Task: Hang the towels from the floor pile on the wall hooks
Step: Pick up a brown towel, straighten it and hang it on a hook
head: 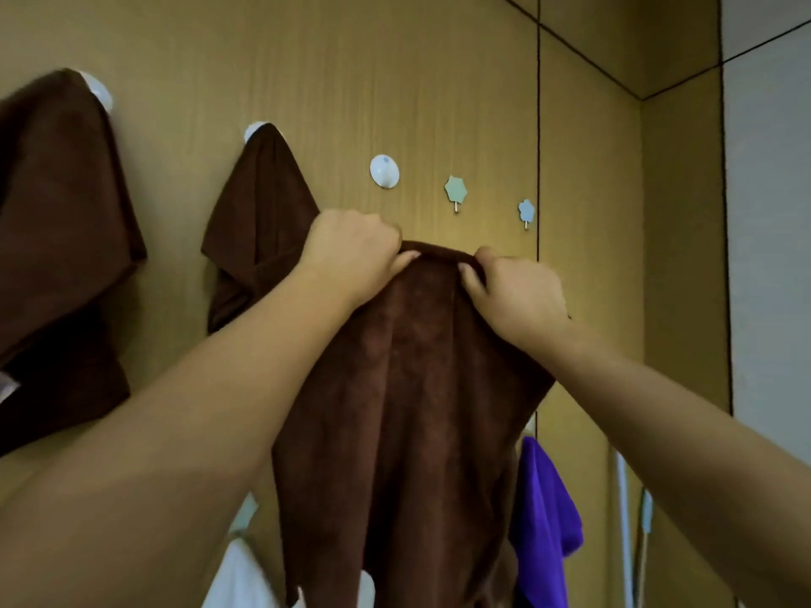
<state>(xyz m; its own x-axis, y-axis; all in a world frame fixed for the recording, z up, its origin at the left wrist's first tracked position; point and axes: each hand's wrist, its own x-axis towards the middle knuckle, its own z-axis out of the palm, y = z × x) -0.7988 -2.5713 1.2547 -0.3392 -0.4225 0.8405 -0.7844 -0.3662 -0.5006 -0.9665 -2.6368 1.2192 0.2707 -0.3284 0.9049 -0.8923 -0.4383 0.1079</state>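
A brown towel (408, 410) hangs down in front of the wooden wall, held up by its top edge. My left hand (351, 252) grips that edge on the left and my right hand (513, 291) grips it on the right. Just above the hands sits a bare round white hook (384, 170). To its right are a green flower-shaped hook (455, 190) and a blue flower-shaped hook (525, 211), both bare. Two other brown towels (259, 221) (57, 256) hang from round white hooks at the left.
A purple towel (544, 515) hangs lower on the wall at the right, partly behind the held towel. A white towel (239, 581) shows at the bottom. The wall corner and a grey-white panel (768, 256) lie to the right.
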